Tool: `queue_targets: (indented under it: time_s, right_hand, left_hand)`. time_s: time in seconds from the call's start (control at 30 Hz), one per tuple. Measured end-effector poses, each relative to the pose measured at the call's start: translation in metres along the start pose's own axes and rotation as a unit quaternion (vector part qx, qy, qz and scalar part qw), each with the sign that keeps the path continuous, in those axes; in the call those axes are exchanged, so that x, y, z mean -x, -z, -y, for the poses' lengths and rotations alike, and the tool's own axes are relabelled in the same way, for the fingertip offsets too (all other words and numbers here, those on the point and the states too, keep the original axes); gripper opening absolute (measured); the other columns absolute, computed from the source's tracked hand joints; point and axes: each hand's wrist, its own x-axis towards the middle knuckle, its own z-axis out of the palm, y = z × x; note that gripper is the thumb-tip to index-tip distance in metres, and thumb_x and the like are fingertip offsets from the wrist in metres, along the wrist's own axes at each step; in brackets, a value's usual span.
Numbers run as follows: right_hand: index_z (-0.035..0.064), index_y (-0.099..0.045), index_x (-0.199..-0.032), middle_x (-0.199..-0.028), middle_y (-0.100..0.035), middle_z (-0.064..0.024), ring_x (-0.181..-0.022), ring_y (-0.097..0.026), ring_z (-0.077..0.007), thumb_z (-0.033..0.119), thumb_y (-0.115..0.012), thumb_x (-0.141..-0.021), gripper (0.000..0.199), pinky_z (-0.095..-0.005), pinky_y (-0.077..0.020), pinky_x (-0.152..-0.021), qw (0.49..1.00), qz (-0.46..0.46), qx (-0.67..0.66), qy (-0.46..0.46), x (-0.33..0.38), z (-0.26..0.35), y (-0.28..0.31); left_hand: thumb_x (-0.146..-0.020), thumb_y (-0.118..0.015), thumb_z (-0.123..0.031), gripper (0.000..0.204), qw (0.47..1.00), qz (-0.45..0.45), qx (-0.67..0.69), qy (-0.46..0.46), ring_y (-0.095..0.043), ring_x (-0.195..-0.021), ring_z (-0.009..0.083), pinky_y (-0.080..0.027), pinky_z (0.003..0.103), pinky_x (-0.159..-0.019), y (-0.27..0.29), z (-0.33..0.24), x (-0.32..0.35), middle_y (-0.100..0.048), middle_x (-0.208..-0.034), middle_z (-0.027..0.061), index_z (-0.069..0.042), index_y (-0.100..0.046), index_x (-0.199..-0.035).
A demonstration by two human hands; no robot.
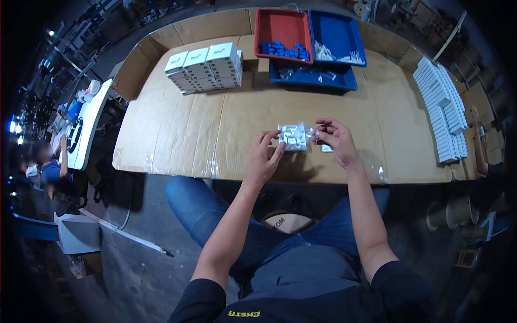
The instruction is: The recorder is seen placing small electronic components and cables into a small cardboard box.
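Both my hands hold a small clear plastic bag (293, 137) with white parts inside, just above the near edge of the cardboard-covered table (215, 124). My left hand (264, 158) pinches the bag's left side. My right hand (335, 139) pinches its right end with thumb and fingers. A small white piece (326, 148) lies on the cardboard under my right hand.
Stacked white boxes (207, 67) stand at the back left. A red tray (283, 33) with blue parts and blue trays (336, 35) with white parts sit at the back. Rows of white boxes (444, 110) line the right. Another person (48, 169) sits far left; someone's arm (478, 145) is at right.
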Motion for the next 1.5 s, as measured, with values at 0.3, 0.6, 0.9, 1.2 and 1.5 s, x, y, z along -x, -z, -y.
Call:
queue_targets:
  time_s: [0.3,0.6,0.9,1.2,1.5]
  right_hand:
    - [-0.0025,-0.062,-0.127,-0.096,-0.072,-0.0081,-0.088,-0.071,-0.0143,-0.005,-0.069,-0.094,0.034,-0.0303,-0.061,-0.083,0.999,0.032,0.012,-0.005,0.043,-0.023,-0.01]
    - [0.0005,-0.067,-0.12,-0.096,-0.074,-0.0084,-0.088,-0.071,-0.0145,0.018,-0.063,-0.104,0.024,-0.0301,-0.0591,-0.077,0.997,-0.011,0.074,-0.022,0.047,-0.037,-0.035]
    - [0.0014,-0.072,-0.102,-0.081,-0.072,-0.0051,-0.067,-0.066,-0.01,0.018,-0.064,-0.103,0.018,-0.025,-0.0537,-0.062,0.995,-0.006,0.012,-0.098,0.045,-0.032,-0.042]
    - [-0.0012,-0.07,-0.106,-0.087,-0.07,-0.0031,-0.071,-0.062,-0.0069,0.014,-0.071,-0.097,0.017,-0.023,-0.0502,-0.063,0.952,-0.17,0.242,0.083,0.046,-0.026,-0.048]
    - [-0.0027,-0.068,-0.11,-0.097,-0.072,-0.0072,-0.089,-0.069,-0.0112,0.007,-0.072,-0.096,0.018,-0.0273,-0.0572,-0.076,0.98,-0.082,0.169,0.066,0.053,-0.03,-0.085]
  left_hand:
    - [-0.107,-0.061,-0.019,0.024,0.934,0.069,0.26,0.236,-0.054,-0.07,0.0034,-0.041,0.021,-0.061,-0.012,-0.044,0.029,-0.061,-0.075,-0.0026,0.002,-0.072,-0.105]
    - [-0.107,-0.061,-0.023,0.024,0.914,-0.073,0.304,0.258,-0.047,-0.061,0.0001,-0.034,0.019,-0.053,-0.019,-0.053,0.05,-0.06,-0.076,-0.0033,-0.001,-0.07,-0.103]
    - [-0.106,-0.063,-0.024,0.025,0.912,-0.041,0.31,0.265,-0.054,-0.066,0.0032,-0.042,0.019,-0.058,-0.016,-0.034,0.043,-0.066,-0.085,-0.0005,-0.001,-0.071,-0.108]
    - [-0.101,-0.07,-0.019,0.02,0.876,-0.032,0.354,0.326,-0.056,-0.068,0.004,-0.045,0.019,-0.061,-0.013,-0.03,0.039,-0.066,-0.086,-0.0012,-0.001,-0.07,-0.108]
    - [-0.099,-0.072,-0.014,0.015,0.902,-0.017,0.338,0.269,-0.059,-0.07,0.0044,-0.046,0.02,-0.061,-0.018,-0.03,0.043,-0.068,-0.086,-0.0001,-0.002,-0.071,-0.109]
